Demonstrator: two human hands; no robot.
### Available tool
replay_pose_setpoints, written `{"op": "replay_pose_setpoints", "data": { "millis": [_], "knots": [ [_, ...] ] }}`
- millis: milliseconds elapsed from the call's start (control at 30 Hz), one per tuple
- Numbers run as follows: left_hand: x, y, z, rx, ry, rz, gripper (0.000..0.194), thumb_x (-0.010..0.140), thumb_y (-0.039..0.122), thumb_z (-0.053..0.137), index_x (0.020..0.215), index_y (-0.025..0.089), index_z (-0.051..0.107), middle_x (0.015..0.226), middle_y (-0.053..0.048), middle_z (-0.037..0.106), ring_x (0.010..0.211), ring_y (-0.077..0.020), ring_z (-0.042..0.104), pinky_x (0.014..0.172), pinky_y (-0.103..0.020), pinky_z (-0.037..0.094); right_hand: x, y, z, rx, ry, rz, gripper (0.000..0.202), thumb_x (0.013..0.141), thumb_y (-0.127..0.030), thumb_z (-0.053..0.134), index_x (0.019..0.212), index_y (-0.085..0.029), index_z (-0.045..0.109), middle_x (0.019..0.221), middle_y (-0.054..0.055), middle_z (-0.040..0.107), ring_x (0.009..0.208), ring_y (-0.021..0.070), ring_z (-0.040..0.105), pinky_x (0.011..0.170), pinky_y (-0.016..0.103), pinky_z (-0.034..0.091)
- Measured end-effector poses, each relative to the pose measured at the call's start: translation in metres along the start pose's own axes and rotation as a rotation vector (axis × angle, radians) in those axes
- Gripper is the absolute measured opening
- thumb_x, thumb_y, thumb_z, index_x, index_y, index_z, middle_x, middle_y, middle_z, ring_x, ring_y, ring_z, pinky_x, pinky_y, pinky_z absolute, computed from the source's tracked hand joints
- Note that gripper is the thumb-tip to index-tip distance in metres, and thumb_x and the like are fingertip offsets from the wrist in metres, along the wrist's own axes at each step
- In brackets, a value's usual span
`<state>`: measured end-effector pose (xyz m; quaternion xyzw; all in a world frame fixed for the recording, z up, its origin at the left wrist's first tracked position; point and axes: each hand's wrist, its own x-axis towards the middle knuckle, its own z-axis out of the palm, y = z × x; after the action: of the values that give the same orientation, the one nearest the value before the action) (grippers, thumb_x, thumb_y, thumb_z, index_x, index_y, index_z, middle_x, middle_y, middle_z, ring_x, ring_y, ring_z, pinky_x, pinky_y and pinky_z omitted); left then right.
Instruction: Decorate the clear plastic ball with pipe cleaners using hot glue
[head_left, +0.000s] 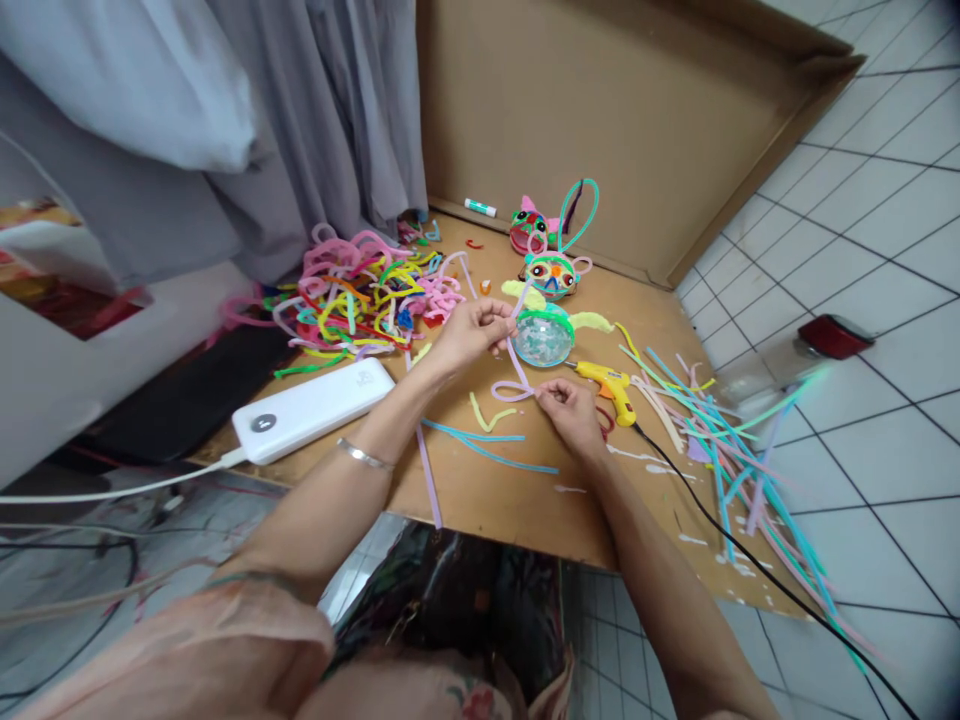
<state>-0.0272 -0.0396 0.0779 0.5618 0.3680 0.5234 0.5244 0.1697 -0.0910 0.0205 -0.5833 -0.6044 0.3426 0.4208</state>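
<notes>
- Two hands share one lilac pipe cleaner (516, 362) above the table (510, 510), near the clear ball (544, 342): the left hand (476, 335) has its grip pinched on the upper length, the right hand (571, 412) on the base of a loop, seemingly to hold it closed.
- One yellow glue gun (604, 381) lies just beside the ball, probably for easy reach.
- Two decorated balls (551, 277) sit behind, likely out of the way.
- Two blue stems (499, 437) lie in front; one white power bank (315, 408) lies left.
</notes>
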Motion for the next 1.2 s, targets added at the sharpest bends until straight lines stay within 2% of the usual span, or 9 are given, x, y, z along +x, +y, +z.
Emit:
{"op": "replay_pose_setpoints", "data": {
  "millis": [167, 300, 400, 567, 667, 800, 900, 1000, 1200],
  "knots": [
    [-0.002, -0.005, 0.009, -0.121, 0.009, -0.043, 0.018, 0.073, 0.017, 0.075, 0.082, 0.012, 0.06, 0.058, 0.004, 0.061, 0.045, -0.0044, 0.05, 0.048, -0.017, 0.04, -0.002, 0.002, -0.001, -0.349, 0.07, -0.18, 0.02, 0.077, -0.039, 0.063, 0.065, -0.023, 0.06, 0.067, 0.002, 0.06, 0.065, 0.0177, 0.052, 0.065, 0.03, 0.038],
    [-0.004, -0.008, 0.016, -0.177, -0.009, -0.08, 0.017, 0.075, 0.015, 0.076, 0.079, 0.012, 0.06, 0.063, 0.002, 0.065, 0.045, -0.003, 0.052, 0.047, -0.015, 0.041, -0.004, -0.001, -0.001, -0.432, 0.109, -0.307, 0.016, 0.083, -0.029, 0.052, 0.073, -0.022, 0.062, 0.076, 0.005, 0.061, 0.072, 0.0203, 0.053, 0.07, 0.033, 0.041],
    [-0.005, -0.01, 0.02, -0.254, -0.006, -0.105, 0.02, 0.075, 0.017, 0.077, 0.076, 0.012, 0.058, 0.066, 0.001, 0.067, 0.046, -0.0025, 0.053, 0.048, -0.015, 0.043, -0.006, -0.006, 0.0, -0.33, 0.105, -0.355, 0.021, 0.085, -0.029, 0.05, 0.088, -0.02, 0.069, 0.085, 0.007, 0.064, 0.078, 0.0214, 0.057, 0.074, 0.034, 0.045],
    [-0.007, -0.011, 0.025, -0.367, -0.025, -0.206, 0.022, 0.074, 0.016, 0.079, 0.073, 0.012, 0.057, 0.063, 0.001, 0.067, 0.05, -0.0037, 0.059, 0.049, -0.013, 0.046, -0.012, -0.016, 0.003, 0.081, 0.096, -0.283, 0.032, 0.081, -0.036, 0.066, 0.11, -0.023, 0.072, 0.094, 0.005, 0.072, 0.081, 0.0197, 0.064, 0.078, 0.034, 0.052],
    [-0.01, -0.012, 0.028, -0.372, -0.071, -0.243, 0.022, 0.073, 0.016, 0.08, 0.072, 0.011, 0.058, 0.063, 0.001, 0.068, 0.049, -0.0039, 0.059, 0.05, -0.013, 0.048, -0.014, -0.023, 0.005, 0.213, 0.121, -0.319, 0.026, 0.079, -0.037, 0.07, 0.102, -0.025, 0.076, 0.099, 0.005, 0.075, 0.091, 0.0209, 0.068, 0.087, 0.036, 0.054],
    [-0.014, -0.014, 0.031, -0.347, -0.095, -0.285, 0.017, 0.075, 0.014, 0.077, 0.074, 0.011, 0.06, 0.058, 0.0, 0.066, 0.045, -0.0044, 0.057, 0.049, -0.015, 0.046, -0.015, -0.028, 0.003, 0.196, 0.186, -0.399, 0.014, 0.082, -0.037, 0.069, 0.084, -0.027, 0.079, 0.089, 0.004, 0.074, 0.091, 0.0208, 0.067, 0.087, 0.037, 0.054],
    [-0.015, -0.015, 0.033, -0.332, -0.075, -0.292, 0.017, 0.073, 0.013, 0.076, 0.073, 0.012, 0.059, 0.055, 0.002, 0.064, 0.043, -0.0045, 0.054, 0.047, -0.015, 0.044, -0.014, -0.027, 0.0, 0.204, 0.161, -0.425, 0.013, 0.082, -0.037, 0.07, 0.084, -0.028, 0.079, 0.102, 0.005, 0.073, 0.102, 0.0215, 0.066, 0.092, 0.039, 0.054],
    [-0.014, -0.016, 0.034, -0.328, -0.032, -0.26, 0.02, 0.069, 0.013, 0.079, 0.073, 0.012, 0.059, 0.056, 0.002, 0.064, 0.043, -0.0039, 0.053, 0.045, -0.015, 0.041, -0.013, -0.024, -0.002, 0.291, 0.08, -0.373, 0.013, 0.081, -0.038, 0.071, 0.082, -0.028, 0.078, 0.101, 0.005, 0.075, 0.1, 0.022, 0.069, 0.09, 0.039, 0.055],
    [-0.012, -0.019, 0.034, -0.398, 0.048, -0.233, 0.022, 0.067, 0.018, 0.082, 0.076, 0.012, 0.063, 0.064, 0.001, 0.068, 0.045, -0.0027, 0.05, 0.044, -0.015, 0.038, -0.009, -0.022, 0.001, 0.44, 0.051, -0.095, 0.031, 0.067, -0.048, 0.079, 0.083, -0.023, 0.072, 0.07, 0.001, 0.074, 0.064, 0.017, 0.066, 0.072, 0.035, 0.056]
  ]
}}
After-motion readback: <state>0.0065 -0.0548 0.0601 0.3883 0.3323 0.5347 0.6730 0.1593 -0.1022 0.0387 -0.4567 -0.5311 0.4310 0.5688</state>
